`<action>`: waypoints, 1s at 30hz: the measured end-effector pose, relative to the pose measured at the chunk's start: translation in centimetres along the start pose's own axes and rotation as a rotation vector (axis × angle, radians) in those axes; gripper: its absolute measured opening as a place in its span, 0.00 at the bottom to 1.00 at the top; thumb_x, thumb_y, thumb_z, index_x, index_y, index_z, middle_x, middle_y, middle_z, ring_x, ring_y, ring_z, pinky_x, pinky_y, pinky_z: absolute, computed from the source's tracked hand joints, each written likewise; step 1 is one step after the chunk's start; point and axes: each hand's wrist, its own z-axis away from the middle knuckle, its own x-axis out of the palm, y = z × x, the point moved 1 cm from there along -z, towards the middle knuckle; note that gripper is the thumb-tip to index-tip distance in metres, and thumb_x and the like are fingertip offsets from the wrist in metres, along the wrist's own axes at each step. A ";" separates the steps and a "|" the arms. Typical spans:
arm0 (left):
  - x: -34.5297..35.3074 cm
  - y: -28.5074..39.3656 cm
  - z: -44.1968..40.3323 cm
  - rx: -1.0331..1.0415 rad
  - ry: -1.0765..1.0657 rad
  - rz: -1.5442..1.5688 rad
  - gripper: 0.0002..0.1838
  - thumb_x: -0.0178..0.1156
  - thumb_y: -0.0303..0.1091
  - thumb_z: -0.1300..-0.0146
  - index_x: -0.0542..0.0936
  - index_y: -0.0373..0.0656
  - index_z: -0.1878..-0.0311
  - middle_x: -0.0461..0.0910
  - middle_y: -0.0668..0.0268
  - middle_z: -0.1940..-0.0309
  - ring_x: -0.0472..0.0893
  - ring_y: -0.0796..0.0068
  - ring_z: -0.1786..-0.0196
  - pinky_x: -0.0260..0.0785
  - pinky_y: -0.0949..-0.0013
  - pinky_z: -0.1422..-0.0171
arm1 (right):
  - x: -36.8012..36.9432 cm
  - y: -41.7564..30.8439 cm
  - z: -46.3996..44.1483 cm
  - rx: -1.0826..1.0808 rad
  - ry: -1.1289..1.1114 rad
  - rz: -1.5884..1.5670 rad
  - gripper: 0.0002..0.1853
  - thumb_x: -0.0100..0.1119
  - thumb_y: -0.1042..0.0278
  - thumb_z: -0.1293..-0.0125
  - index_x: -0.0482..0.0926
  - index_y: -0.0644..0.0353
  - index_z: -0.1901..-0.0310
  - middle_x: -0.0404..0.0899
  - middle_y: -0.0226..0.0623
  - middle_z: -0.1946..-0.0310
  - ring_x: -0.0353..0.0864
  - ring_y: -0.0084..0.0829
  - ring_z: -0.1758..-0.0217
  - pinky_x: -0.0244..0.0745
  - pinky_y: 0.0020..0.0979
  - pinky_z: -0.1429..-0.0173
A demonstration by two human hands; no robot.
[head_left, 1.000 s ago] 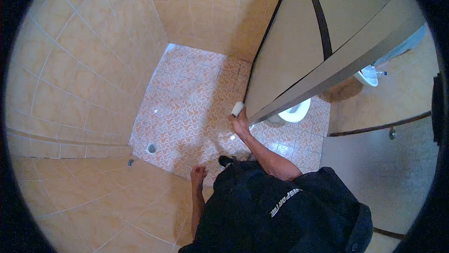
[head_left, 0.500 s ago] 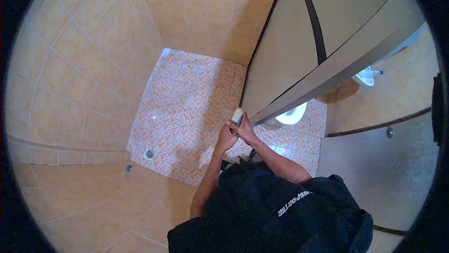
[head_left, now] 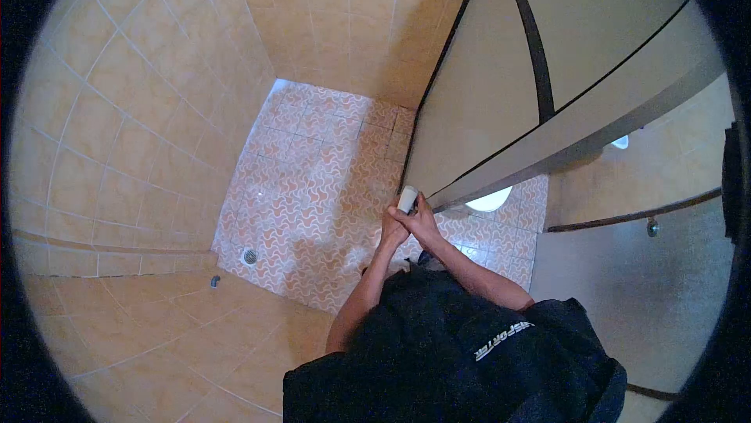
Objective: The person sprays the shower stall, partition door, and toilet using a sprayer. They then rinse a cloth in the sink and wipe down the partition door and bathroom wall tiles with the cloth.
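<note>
My left hand [head_left: 392, 229] and my right hand [head_left: 422, 224] are together in front of my body, both closed around a small white cylindrical object [head_left: 407, 198]. Its pale upper end sticks out past my fingers, while the lower part is hidden in my grip. What kind of thing it is, I cannot make out. The hands are close to the lower edge of a tall beige partition panel [head_left: 477, 102] with dark trim. Whether they touch it does not show.
Patterned tiles cover the floor [head_left: 305, 188], with a round drain [head_left: 249, 256] at the left. A short pipe fitting [head_left: 215, 282] juts from the tiled wall. Right of the partition are a white toilet [head_left: 493, 200], part of a white basin [head_left: 620, 142] and a grey door [head_left: 626, 290] with a knob [head_left: 652, 227].
Both hands have moved slightly right with the white object. Less of the toilet and basin shows behind the partition edge.
</note>
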 end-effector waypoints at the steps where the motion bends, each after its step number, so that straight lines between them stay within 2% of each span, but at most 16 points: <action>1: 0.1 -0.3 0.0 -0.003 0.002 0.002 0.19 0.62 0.40 0.48 0.74 0.40 0.56 0.79 0.55 0.64 0.80 0.57 0.60 0.71 0.60 0.58 | 0.0 0.0 0.1 0.008 0.001 -0.041 0.37 0.69 0.49 0.49 0.64 0.69 0.47 0.70 0.47 0.53 0.71 0.37 0.48 0.66 0.36 0.42; 3: 0.1 -0.3 0.2 0.071 0.100 0.212 0.17 0.61 0.40 0.48 0.75 0.41 0.58 0.80 0.57 0.67 0.80 0.59 0.64 0.71 0.60 0.61 | -0.1 0.3 0.3 0.014 0.000 -0.077 0.37 0.68 0.48 0.49 0.65 0.68 0.47 0.70 0.46 0.53 0.70 0.37 0.48 0.65 0.35 0.42; 4: -0.2 -0.1 0.3 0.071 0.103 0.215 0.17 0.61 0.40 0.48 0.75 0.41 0.58 0.80 0.57 0.67 0.80 0.59 0.64 0.71 0.60 0.61 | -0.3 0.7 0.5 0.021 -0.027 -0.097 0.37 0.67 0.48 0.48 0.65 0.69 0.46 0.69 0.46 0.52 0.69 0.37 0.46 0.64 0.36 0.40; 6: -0.9 0.7 0.5 0.096 -0.008 0.239 0.13 0.62 0.36 0.48 0.77 0.38 0.63 0.79 0.62 0.71 0.77 0.73 0.67 0.70 0.66 0.63 | -0.6 1.2 0.9 0.028 -0.057 -0.114 0.38 0.66 0.47 0.48 0.64 0.70 0.45 0.68 0.46 0.51 0.68 0.38 0.44 0.62 0.36 0.39; 10: -1.5 2.2 0.6 0.052 -0.012 0.220 0.12 0.63 0.36 0.50 0.77 0.39 0.66 0.79 0.63 0.72 0.78 0.73 0.68 0.71 0.67 0.64 | -1.0 0.4 2.3 0.022 -0.044 -0.036 0.39 0.64 0.48 0.46 0.62 0.70 0.43 0.63 0.47 0.46 0.61 0.40 0.39 0.56 0.37 0.35; 12: -1.4 2.1 -0.1 0.124 -0.058 0.238 0.14 0.60 0.40 0.51 0.77 0.40 0.66 0.79 0.60 0.73 0.80 0.66 0.68 0.70 0.63 0.65 | -0.7 -0.1 2.9 0.003 -0.012 -0.037 0.39 0.64 0.48 0.46 0.61 0.70 0.42 0.61 0.48 0.44 0.59 0.40 0.38 0.55 0.37 0.35; 15: -1.6 3.1 -0.2 0.156 -0.087 0.186 0.14 0.61 0.40 0.51 0.78 0.41 0.65 0.79 0.60 0.74 0.80 0.65 0.68 0.71 0.64 0.65 | -0.4 -0.5 3.4 -0.038 0.074 -0.039 0.37 0.63 0.52 0.45 0.60 0.68 0.41 0.60 0.48 0.44 0.57 0.40 0.36 0.54 0.36 0.33; 18: -1.8 4.5 0.0 0.182 -0.069 0.213 0.15 0.61 0.42 0.52 0.78 0.41 0.64 0.80 0.59 0.72 0.80 0.65 0.68 0.71 0.63 0.63 | -0.8 -1.9 3.6 -0.062 0.099 -0.124 0.36 0.64 0.56 0.45 0.60 0.67 0.40 0.62 0.47 0.44 0.59 0.40 0.37 0.55 0.37 0.34; 20: -2.0 5.2 0.2 0.183 -0.043 0.192 0.16 0.61 0.42 0.52 0.78 0.41 0.64 0.80 0.59 0.72 0.80 0.64 0.67 0.71 0.63 0.63 | -1.3 -2.2 3.4 0.004 0.054 -0.110 0.35 0.63 0.60 0.46 0.61 0.66 0.40 0.64 0.46 0.45 0.62 0.39 0.39 0.57 0.37 0.35; 25: -1.7 5.3 0.0 0.195 0.004 0.193 0.16 0.61 0.43 0.52 0.78 0.42 0.63 0.80 0.58 0.71 0.80 0.62 0.68 0.71 0.63 0.63 | -1.4 -3.2 3.3 -0.046 0.103 -0.055 0.32 0.63 0.61 0.47 0.63 0.67 0.43 0.67 0.45 0.48 0.65 0.38 0.42 0.60 0.37 0.37; 30: -1.6 5.1 0.1 0.250 0.025 0.149 0.15 0.61 0.42 0.51 0.76 0.41 0.66 0.79 0.59 0.73 0.79 0.63 0.70 0.70 0.63 0.64 | -1.3 -3.8 3.4 -0.074 0.132 -0.071 0.30 0.63 0.64 0.48 0.66 0.67 0.45 0.71 0.45 0.52 0.70 0.38 0.46 0.63 0.36 0.40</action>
